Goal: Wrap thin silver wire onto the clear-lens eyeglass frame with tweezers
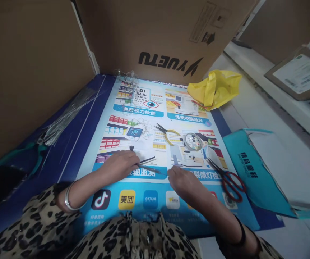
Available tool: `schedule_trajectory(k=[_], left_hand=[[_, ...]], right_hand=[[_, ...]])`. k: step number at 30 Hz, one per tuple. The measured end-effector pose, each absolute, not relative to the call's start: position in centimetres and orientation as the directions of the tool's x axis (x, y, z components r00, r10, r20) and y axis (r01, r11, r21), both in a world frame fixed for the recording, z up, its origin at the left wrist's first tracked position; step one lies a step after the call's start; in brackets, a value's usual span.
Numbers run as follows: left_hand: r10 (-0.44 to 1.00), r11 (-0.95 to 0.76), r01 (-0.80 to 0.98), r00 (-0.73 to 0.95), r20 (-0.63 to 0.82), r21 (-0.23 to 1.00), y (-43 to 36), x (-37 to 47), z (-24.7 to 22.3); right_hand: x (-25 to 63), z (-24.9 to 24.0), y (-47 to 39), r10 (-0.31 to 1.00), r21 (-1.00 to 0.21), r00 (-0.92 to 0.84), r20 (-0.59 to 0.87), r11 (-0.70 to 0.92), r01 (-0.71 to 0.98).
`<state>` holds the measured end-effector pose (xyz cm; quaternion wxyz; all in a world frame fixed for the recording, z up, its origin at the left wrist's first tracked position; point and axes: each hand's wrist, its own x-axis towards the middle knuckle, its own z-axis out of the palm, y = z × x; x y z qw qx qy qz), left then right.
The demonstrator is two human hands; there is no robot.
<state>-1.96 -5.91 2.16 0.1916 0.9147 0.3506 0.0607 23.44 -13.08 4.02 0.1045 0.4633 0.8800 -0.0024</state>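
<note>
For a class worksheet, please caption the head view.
Left hand and right hand over a poster, thin dark pieces between them, pliers and scissors nearby.

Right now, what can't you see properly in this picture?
All in the head view:
The end of the thin dark strip in the left hand: hidden by that hand.
What, if anything, the right hand pinches: hidden by its curled fingers.
The inside of the yellow bag: its folds cover it.
Small print on the white label: too small and blurred.
The black thing at lower left: cut off by the left edge.

Pale floor, dim light
</note>
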Motion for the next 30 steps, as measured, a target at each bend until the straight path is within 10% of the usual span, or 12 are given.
schedule_trajectory(k=[15,30], left_hand=[[0.616,-0.779,0.563,0.771,0.164,0.276,-6.1,-2.1,1.2],[0.594,-0.777,0.503,0.786,0.174,0.379,-6.2,-2.0,1.2]], right_hand=[[24.6,0.5,-11.9,0.660,0.324,-0.734,0.157,0.668,0.670],[28.0,5.6,-12.0,0.797,-0.396,-0.600,-0.064,0.532,0.748]])
